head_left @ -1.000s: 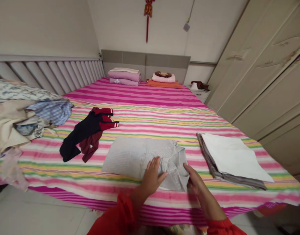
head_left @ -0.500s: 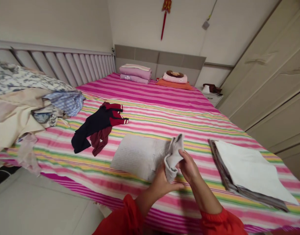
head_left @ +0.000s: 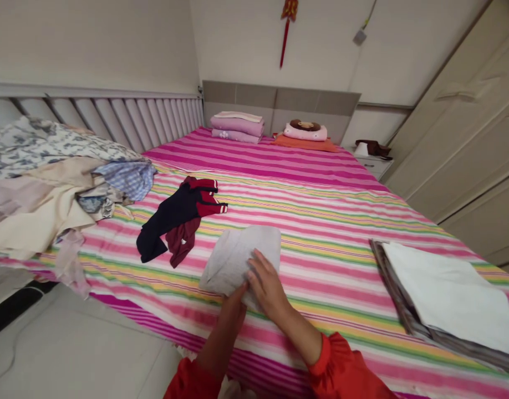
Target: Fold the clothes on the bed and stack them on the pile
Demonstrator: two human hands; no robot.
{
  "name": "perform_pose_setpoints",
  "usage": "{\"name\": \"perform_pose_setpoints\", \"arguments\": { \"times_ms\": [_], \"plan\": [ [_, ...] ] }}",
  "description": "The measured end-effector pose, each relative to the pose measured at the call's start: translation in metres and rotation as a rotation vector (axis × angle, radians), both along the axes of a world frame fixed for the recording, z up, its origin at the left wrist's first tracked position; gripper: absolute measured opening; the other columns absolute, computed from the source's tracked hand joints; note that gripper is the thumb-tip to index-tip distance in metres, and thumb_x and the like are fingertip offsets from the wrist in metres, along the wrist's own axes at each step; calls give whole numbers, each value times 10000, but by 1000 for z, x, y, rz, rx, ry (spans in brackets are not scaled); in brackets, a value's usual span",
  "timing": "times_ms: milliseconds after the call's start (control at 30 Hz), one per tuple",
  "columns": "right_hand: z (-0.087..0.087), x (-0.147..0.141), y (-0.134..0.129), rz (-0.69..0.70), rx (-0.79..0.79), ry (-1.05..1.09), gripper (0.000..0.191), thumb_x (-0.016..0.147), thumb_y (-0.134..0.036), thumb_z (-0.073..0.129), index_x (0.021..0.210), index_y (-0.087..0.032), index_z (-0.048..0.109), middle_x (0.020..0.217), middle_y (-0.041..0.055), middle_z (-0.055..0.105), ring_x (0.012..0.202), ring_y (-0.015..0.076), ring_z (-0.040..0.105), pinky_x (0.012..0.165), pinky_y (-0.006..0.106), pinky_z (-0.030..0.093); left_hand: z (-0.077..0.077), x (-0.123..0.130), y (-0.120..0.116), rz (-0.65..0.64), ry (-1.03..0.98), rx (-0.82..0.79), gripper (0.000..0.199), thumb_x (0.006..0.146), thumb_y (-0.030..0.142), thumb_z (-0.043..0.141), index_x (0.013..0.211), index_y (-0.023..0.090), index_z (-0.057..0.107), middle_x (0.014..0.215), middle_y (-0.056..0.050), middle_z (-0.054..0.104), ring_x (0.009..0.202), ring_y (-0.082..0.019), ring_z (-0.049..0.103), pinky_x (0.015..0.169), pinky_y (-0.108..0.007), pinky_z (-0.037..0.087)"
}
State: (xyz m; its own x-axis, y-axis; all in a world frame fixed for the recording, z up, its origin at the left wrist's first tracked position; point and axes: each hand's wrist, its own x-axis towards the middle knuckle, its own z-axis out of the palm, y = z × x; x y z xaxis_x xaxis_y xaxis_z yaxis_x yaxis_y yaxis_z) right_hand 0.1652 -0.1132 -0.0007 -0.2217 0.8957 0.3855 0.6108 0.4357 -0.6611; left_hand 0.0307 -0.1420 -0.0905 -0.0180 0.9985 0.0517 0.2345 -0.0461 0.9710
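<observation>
A light grey garment (head_left: pixel 233 255), folded into a compact shape, lies on the striped bedspread (head_left: pixel 321 238) in front of me. My right hand (head_left: pixel 266 282) rests on top of it with the fingers apart. At its near edge is my left hand (head_left: pixel 235 302), partly behind the right one; its fingers are mostly hidden. Left of the grey garment lie navy and maroon clothes (head_left: pixel 171 216) with red, white-striped ends. A stack with a white cloth (head_left: pixel 449 293) over grey-brown cloth sits at the right.
Loose clothes (head_left: pixel 63 172) are heaped on the bed's left side by the railing (head_left: pixel 142 116). Folded purple bedding (head_left: pixel 238 126) and a pink pillow (head_left: pixel 305 132) lie near the headboard. A nightstand (head_left: pixel 373 163) and a wardrobe (head_left: pixel 454 138) stand right.
The right part of the grey garment, held up before, now lies folded over to the left. Both my hands have moved left, the right one now spread on top. The view has shifted slightly.
</observation>
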Motion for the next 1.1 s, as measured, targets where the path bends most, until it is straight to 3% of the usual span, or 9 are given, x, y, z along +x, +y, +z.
{"name": "perform_pose_setpoints", "arguments": {
  "times_ms": [167,267,400,533,600,800,900,1000,1100],
  "plan": [
    [-18,28,12,-321,90,-169,522,994,-381,327,1484,-206,367,1592,131,285,1479,277,213,1123,551,275,-8,1,-8,64,-155,-105,506,735,317,621,1239,271,634,1278,-99,645,1357,-308,446,1150,-466,377],
    [-31,31,29,-258,-52,-320,532,984,-416,360,1487,-243,373,1574,116,332,1471,298,234,1109,594,267,-1,5,-4,89,-239,-131,517,721,367,662,1231,290,642,1297,-81,639,1370,-297,435,1133,-417,408],
    [-40,30,42,-147,-176,-379,527,965,-478,404,1458,-292,424,1550,99,379,1457,317,267,1102,634,241,17,-1,0,102,-440,-195,530,836,535,506,1276,254,602,1257,-96,670,1302,-289,518,1066,-473,471],
    [-36,37,43,-199,-102,-201,495,977,-460,370,1419,-269,480,1526,97,423,1443,296,307,1104,582,284,36,-34,3,246,-904,-361,461,836,567,531,1166,270,654,1141,-61,730,1196,-240,610,961,-382,548],
    [-32,42,43,-308,-12,-72,493,991,-421,322,1415,-229,484,1524,105,426,1440,270,317,1113,525,303,47,-55,9,285,-925,-414,432,827,575,552,1088,256,682,1084,-59,748,1128,-234,651,907,-351,566],
    [-31,38,49,-375,-50,-57,489,983,-342,337,1418,-168,475,1521,136,422,1444,277,308,1101,494,328,92,-79,48,146,-437,-657,501,742,621,628,954,174,703,924,-123,755,948,-283,706,764,-360,577],
    [-33,28,47,-356,-59,-137,497,973,-343,379,1441,-188,446,1559,124,358,1455,283,281,1113,526,299,107,-67,57,137,-85,-451,485,629,550,738,915,162,693,854,-86,746,872,-278,695,743,-334,557],
    [-34,19,45,-352,-61,-195,545,969,-366,402,1482,-185,380,1595,115,269,1477,286,217,1140,561,233,101,-63,49,262,238,-63,443,706,565,645,950,196,676,871,-39,727,881,-259,668,773,-314,533],
    [-33,16,50,-292,-150,-240,578,952,-427,445,1481,-204,387,1590,104,282,1478,306,207,1144,609,184,79,-72,41,370,501,14,411,786,525,544,1025,209,653,905,-54,711,852,-257,661,789,-357,530]
  ]
}}
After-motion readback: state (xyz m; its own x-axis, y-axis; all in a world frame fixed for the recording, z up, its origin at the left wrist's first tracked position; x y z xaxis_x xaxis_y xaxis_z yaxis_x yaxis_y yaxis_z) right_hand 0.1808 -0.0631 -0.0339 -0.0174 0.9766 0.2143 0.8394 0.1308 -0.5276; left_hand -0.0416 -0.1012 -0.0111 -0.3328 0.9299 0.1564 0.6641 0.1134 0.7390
